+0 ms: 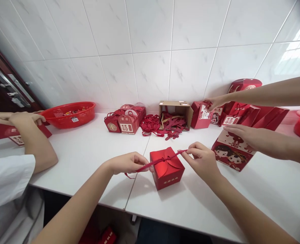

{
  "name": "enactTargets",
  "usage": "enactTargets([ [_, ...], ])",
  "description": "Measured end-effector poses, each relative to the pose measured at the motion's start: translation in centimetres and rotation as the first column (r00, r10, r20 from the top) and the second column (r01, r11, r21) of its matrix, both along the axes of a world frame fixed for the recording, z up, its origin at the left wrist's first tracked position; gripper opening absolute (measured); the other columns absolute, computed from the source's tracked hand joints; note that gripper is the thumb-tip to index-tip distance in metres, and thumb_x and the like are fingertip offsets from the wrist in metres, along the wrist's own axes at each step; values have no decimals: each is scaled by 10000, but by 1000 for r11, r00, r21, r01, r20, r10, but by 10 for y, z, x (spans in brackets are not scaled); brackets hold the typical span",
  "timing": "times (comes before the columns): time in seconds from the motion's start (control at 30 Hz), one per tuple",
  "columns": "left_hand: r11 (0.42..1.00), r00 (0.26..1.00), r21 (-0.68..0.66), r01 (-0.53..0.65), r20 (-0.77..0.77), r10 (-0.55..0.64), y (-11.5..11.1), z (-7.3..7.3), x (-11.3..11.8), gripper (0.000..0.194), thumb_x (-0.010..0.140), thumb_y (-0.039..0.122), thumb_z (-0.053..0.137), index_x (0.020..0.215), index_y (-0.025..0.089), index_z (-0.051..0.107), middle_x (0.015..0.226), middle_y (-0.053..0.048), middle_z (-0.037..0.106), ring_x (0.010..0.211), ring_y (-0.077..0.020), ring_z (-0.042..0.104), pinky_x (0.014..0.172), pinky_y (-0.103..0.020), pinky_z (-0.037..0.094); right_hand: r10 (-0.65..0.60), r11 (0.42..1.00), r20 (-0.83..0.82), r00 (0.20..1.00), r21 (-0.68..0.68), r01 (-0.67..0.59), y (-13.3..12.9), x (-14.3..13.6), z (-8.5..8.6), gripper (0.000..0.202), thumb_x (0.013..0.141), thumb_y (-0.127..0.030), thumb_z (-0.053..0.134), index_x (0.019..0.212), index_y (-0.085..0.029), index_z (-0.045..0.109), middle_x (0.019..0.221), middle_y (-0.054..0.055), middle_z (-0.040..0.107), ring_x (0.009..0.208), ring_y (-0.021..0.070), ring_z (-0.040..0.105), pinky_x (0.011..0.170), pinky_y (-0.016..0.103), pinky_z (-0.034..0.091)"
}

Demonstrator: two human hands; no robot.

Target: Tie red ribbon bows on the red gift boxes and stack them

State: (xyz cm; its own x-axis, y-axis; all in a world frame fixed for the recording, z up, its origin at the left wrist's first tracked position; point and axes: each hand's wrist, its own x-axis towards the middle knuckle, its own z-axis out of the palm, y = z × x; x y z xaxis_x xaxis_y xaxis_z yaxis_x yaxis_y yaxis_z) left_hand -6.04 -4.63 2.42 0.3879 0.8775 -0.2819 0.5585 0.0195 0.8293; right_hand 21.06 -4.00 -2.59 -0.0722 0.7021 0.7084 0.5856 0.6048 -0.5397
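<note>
A red gift box [168, 181] with curved, folded top flaps stands on the white table in front of me. Across its top runs a dark red ribbon [174, 156], crossed or knotted at the middle. My left hand [128, 162] pinches the ribbon at the box's left side, and a loose tail hangs below the fingers. On the other side my right hand [201, 159] pinches the ribbon's right end, a little above the table. The ribbon looks stretched between both hands.
Behind are small red boxes [128, 123], a ribbon pile [150, 123] and an open carton [188, 108]. A red basket [82, 117] stands left. Co-workers' hands [27, 118] hold boxes at left, and at right others touch a patterned box [231, 156]. Red bags [249, 115] stand behind.
</note>
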Motion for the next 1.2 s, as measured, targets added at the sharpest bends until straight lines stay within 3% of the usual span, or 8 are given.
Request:
enactTargets([
  [0.1, 993, 975, -48, 110, 198, -98, -10, 5, 18, 310, 763, 463, 630, 902, 222, 767, 584, 1, 525, 518, -91, 280, 477, -222, 226, 124, 988, -121, 985, -79, -135, -4, -8, 8, 220, 803, -282, 626, 607, -189, 661, 677, 28, 574, 512, 110, 466, 468, 262, 413],
  [0.23, 985, 959, 129, -112, 272, 74, -27, -1, 47, 296, 848, 391, 539, 1009, 237, 734, 689, -16, 618, 515, -102, 336, 481, -225, 269, 309, 889, -197, 930, -287, -356, -11, -13, 18, 191, 787, -264, 627, 630, -194, 711, 730, 36, 616, 593, 130, 553, 502, 253, 453],
  [0.33, 880, 993, 461, -117, 84, 88, -39, -11, 63, 277, 872, 253, 466, 924, 237, 738, 720, -36, 612, 604, -146, 481, 560, -252, 377, 349, 805, -228, 909, -425, -415, -15, -21, 21, 160, 746, -285, 671, 626, -192, 720, 736, 36, 636, 622, 139, 581, 541, 258, 484],
  [0.43, 766, 979, 642, -33, -133, 153, -46, -21, 70, 313, 880, 211, 411, 988, 247, 702, 821, -52, 577, 687, -168, 539, 601, -267, 414, 353, 770, -203, 913, -491, -407, -16, -29, 23, 123, 707, -231, 666, 599, -179, 690, 740, 30, 625, 625, 133, 562, 564, 265, 483],
  [0.53, 729, 978, 684, -9, -147, 150, -46, -30, 67, 346, 893, 207, 386, 1111, 256, 649, 1019, -77, 549, 724, -159, 562, 609, -270, 435, 343, 743, -209, 916, -537, -400, -15, -33, 25, 126, 673, -156, 590, 548, -165, 583, 690, -2, 557, 591, 106, 506, 531, 239, 434],
  [0.67, 724, 999, 690, 25, -46, 10, -38, -36, 56, 334, 912, 216, 394, 1101, 274, 664, 1135, -89, 493, 717, -129, 568, 648, -273, 472, 328, 708, -195, 924, -597, -377, -14, -35, 27, 93, 641, -169, 555, 582, -179, 483, 653, -34, 481, 563, 90, 451, 492, 220, 368],
  [0.87, 706, 996, 707, 44, 22, -84, -26, -36, 48, 296, 901, 203, 447, 943, 267, 734, 999, -84, 555, 767, -147, 571, 664, -277, 496, 416, 690, -72, 907, -624, -366, -14, -36, 32, 137, 624, -177, 539, 538, -175, 432, 734, -16, 493, 544, 76, 413, 467, 219, 334],
  [1.2, 620, 983, 779, -95, 173, -67, -27, -41, 52, 195, 848, 122, 512, 789, 182, 687, 883, -52, 573, 685, -101, 553, 600, -219, 466, 437, 663, -44, 898, -659, -355, -17, -32, 38, 75, 626, -166, 554, 566, -173, 511, 781, -9, 517, 590, 82, 446, 509, 214, 366],
])
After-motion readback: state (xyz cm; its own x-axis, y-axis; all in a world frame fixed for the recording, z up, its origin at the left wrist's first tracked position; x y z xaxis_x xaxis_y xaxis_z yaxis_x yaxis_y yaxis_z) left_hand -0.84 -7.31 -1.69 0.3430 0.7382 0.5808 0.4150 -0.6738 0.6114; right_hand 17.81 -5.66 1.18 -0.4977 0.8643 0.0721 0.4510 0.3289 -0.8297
